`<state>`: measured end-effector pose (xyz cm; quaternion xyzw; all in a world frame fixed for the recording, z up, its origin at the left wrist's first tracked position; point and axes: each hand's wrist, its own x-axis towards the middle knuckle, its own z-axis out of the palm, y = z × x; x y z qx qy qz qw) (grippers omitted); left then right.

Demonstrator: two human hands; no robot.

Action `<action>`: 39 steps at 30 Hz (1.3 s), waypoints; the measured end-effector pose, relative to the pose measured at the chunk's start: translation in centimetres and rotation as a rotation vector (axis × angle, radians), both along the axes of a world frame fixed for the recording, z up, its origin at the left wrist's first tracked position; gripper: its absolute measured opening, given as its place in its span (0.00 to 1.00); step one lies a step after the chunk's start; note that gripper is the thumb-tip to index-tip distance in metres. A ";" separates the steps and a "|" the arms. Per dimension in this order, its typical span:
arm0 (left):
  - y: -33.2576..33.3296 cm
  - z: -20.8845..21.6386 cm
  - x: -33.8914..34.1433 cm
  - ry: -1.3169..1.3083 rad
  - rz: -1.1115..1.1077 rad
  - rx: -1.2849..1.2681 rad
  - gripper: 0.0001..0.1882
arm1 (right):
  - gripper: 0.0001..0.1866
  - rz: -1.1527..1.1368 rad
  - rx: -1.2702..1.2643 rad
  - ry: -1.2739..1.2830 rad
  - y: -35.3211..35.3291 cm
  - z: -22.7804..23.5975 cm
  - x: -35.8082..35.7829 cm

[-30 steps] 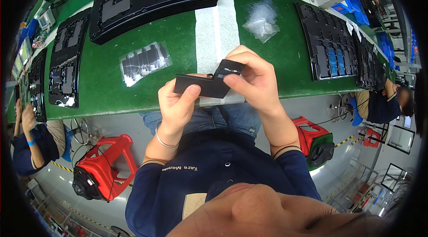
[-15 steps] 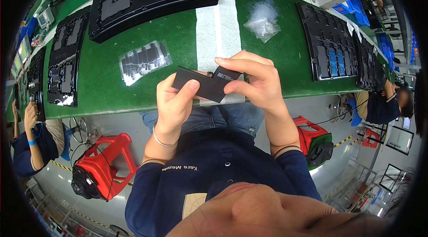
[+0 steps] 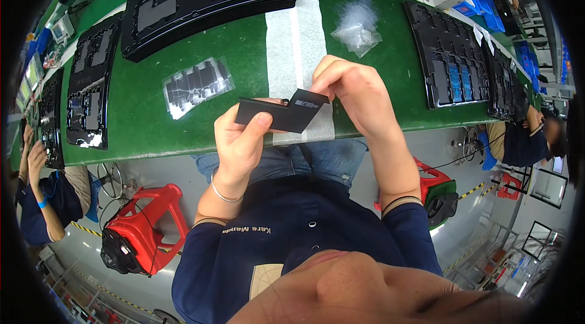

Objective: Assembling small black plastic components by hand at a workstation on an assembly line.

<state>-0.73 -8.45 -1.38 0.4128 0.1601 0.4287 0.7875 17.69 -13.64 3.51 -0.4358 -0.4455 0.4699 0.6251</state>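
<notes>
A flat, black, L-shaped battery (image 3: 277,116) with a notch in its top edge is held up over the near edge of the bench. My left hand (image 3: 239,141) grips its left end, thumb across the face and fingers behind. At the upper right corner, my right hand (image 3: 364,95) is closed with curled fingers, the tips partly hidden against the battery's edge. Whether they pinch the battery or something thin on it cannot be made out. To the left lies a clear sheet with dark and silvery strips (image 3: 198,84).
A stack of black trays (image 3: 213,27) stands at the back left of the green bench (image 3: 143,89). Crumpled clear film (image 3: 356,28) lies beyond my right hand, near a white strip (image 3: 281,50). Another black tray (image 3: 436,71) is at right. Other people work at both sides.
My right thumb has come off the battery's face, and that hand has curled and turned at the corner. The battery has tilted slightly; my left hand keeps its grip.
</notes>
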 end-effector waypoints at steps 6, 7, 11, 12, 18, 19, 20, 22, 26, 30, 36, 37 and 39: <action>0.0 0.2 -0.1 0.074 0.030 0.116 0.11 | 0.02 0.109 -0.128 -0.253 -0.1 0.9 0.6; -0.1 0.3 0.0 0.046 0.042 0.065 0.11 | 0.01 0.003 -0.028 -0.431 -0.2 1.0 0.1; -0.5 0.5 0.3 0.038 0.075 -0.016 0.11 | 0.02 -0.190 0.102 -0.616 -0.3 0.6 -0.6; -0.6 0.6 0.4 0.041 0.074 -0.015 0.11 | 0.02 -0.192 0.103 -0.613 -0.2 0.4 -0.4; -0.8 1.0 0.8 -0.003 0.089 -0.042 0.13 | 0.06 -0.007 -0.115 -0.015 0.3 0.7 0.6; -0.8 0.9 0.9 0.005 0.101 -0.042 0.13 | 0.06 -0.011 -0.114 -0.011 0.3 0.5 0.5; -0.8 0.8 1.0 0.014 0.112 -0.043 0.13 | 0.07 -0.018 -0.133 -0.140 0.2 0.2 0.5; -0.9 0.8 1.0 0.008 0.117 -0.042 0.14 | 0.07 -0.025 -0.147 -0.268 0.1 0.2 0.3; -0.8 0.9 0.9 -0.028 0.081 -0.111 0.14 | 0.09 -0.033 -0.021 -0.397 0.2 0.3 0.3; -0.9 0.9 1.1 0.051 0.125 -0.039 0.13 | 0.11 0.030 -0.052 -0.071 0.8 0.5 0.4; -1.3 1.0 1.1 0.162 0.129 0.030 0.11 | 0.14 0.253 -0.211 -0.320 2.2 0.1 1.2; -1.2 1.0 1.0 0.168 0.130 0.053 0.11 | 0.14 0.256 -0.209 -0.320 2.3 0.4 1.1; -1.0 1.0 1.0 0.175 0.132 0.077 0.11 | 0.15 0.115 0.093 -0.746 2.6 1.1 0.9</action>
